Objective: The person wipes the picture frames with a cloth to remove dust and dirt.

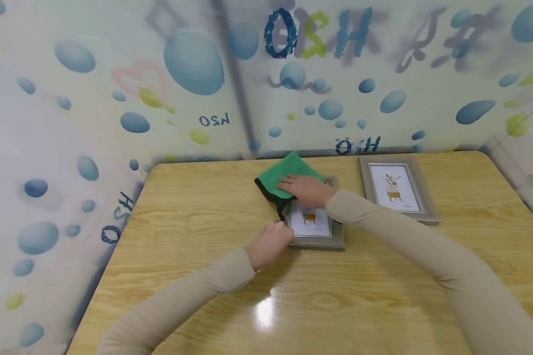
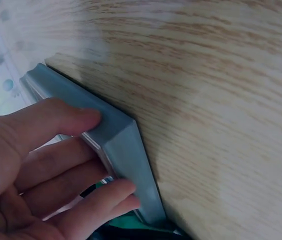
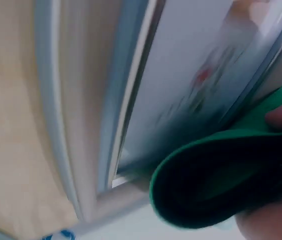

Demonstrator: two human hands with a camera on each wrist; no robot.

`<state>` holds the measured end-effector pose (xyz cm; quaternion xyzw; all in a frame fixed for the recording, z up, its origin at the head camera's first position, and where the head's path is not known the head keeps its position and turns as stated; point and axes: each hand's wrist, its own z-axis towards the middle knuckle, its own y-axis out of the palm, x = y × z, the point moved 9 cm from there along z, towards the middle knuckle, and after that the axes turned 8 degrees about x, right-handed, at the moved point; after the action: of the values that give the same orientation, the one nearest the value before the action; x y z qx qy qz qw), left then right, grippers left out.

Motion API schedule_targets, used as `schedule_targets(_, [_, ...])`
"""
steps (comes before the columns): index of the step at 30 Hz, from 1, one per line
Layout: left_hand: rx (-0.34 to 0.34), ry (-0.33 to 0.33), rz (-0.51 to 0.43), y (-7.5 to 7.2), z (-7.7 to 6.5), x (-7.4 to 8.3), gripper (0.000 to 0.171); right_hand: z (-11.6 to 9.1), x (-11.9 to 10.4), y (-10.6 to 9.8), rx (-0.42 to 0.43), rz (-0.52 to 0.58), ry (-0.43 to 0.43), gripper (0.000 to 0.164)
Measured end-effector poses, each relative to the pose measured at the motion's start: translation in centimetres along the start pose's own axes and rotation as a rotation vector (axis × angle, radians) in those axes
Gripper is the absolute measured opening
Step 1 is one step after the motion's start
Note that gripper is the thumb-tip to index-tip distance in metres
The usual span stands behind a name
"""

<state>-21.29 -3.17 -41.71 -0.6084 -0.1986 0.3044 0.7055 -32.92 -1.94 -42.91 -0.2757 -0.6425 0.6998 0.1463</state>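
My left hand (image 1: 271, 244) grips the lower left corner of a grey picture frame (image 1: 317, 242) on the table. In the left wrist view, the thumb lies on the outer side of the frame (image 2: 136, 160) and the fingers (image 2: 61, 160) reach over its inner edge. A green cloth (image 1: 277, 175) with a black border covers the frame's upper left part. My right hand (image 1: 308, 191) lies over this cloth and holds it. In the right wrist view, the folded cloth (image 3: 181, 155) sits between thumb and fingers, against the frame's picture.
A second grey picture frame (image 1: 428, 207) with a plant print lies at the back right of the wooden table (image 1: 195, 207). Behind the table stands a pale wall (image 1: 257, 108) with blue and green drops.
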Motion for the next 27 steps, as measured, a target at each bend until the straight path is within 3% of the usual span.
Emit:
schedule_targets(5, [0.014,0.04,0.053,-0.5,0.2,0.2,0.014,-1.6,-1.8,-0.6,-0.033,0.335,-0.021,0.054])
schedule_targets(9, [-0.018,0.038,0.073,-0.4,0.5,0.2,0.012,-2.6,-1.0,-2.0,-0.038,0.492,-0.003,0.047])
schedule_targets(14, [-0.052,-0.027,-0.045,0.0,0.7,-0.4,0.011,-4.1,2.0,-5.4,0.099,0.574,0.052,0.035])
schedule_targets(18, [-0.005,-0.098,-0.124,0.4,0.7,-1.8,0.012,-6.7,5.3,-8.4,0.197,0.652,0.213,0.03])
schedule_targets(22, [0.029,-0.195,-0.21,1.0,0.1,-3.9,0.011,-9.8,8.5,-9.8,0.258,0.688,0.388,0.033])
schedule_targets(27, [0.028,-0.284,-0.23,0.7,-0.9,-6.7,0.015,-13.0,11.8,-12.0,0.357,0.657,0.491,0.036])
